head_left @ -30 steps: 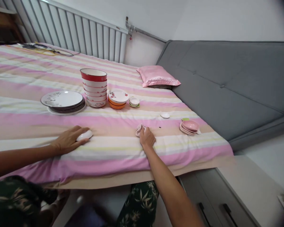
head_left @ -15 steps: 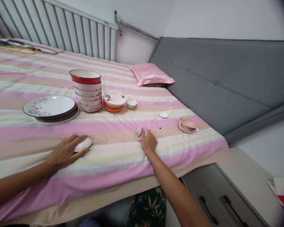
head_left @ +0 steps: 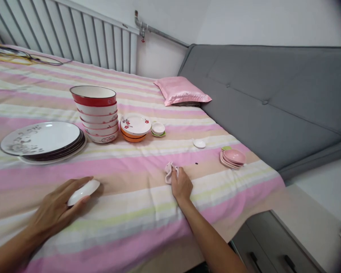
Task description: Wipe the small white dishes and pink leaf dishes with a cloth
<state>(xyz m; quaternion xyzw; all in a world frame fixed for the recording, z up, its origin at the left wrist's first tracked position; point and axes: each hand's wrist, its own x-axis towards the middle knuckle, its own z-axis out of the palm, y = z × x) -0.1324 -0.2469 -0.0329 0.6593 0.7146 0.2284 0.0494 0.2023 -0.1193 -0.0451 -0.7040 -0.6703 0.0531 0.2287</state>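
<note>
At the lower left, my left hand (head_left: 55, 208) grips a small white dish (head_left: 83, 192) by its sides, between thumb and fingers. The dish is tilted, its glossy surface facing up. My right hand (head_left: 183, 185) is closed around a crumpled pale pink cloth (head_left: 169, 173) against the striped bedspread (head_left: 130, 212). A tiny dark speck (head_left: 196, 163) lies just right of that hand. Farther right are a small white dish (head_left: 199, 143) and a stack of pink dishes (head_left: 233, 157) with a green edge showing behind.
On the left stand a stack of dark-rimmed plates (head_left: 45, 136) and a tall stack of red-and-white bowls (head_left: 98, 117). Beside them are flowered plates on orange bowls (head_left: 135, 125) and little saucers (head_left: 158, 129). A pink pillow (head_left: 183, 90) lies near the grey headboard (head_left: 261, 83).
My left hand has shifted left and nearer to me with the white dish, which now looks more tilted. My right hand still holds the cloth. The whole view has moved slightly closer.
</note>
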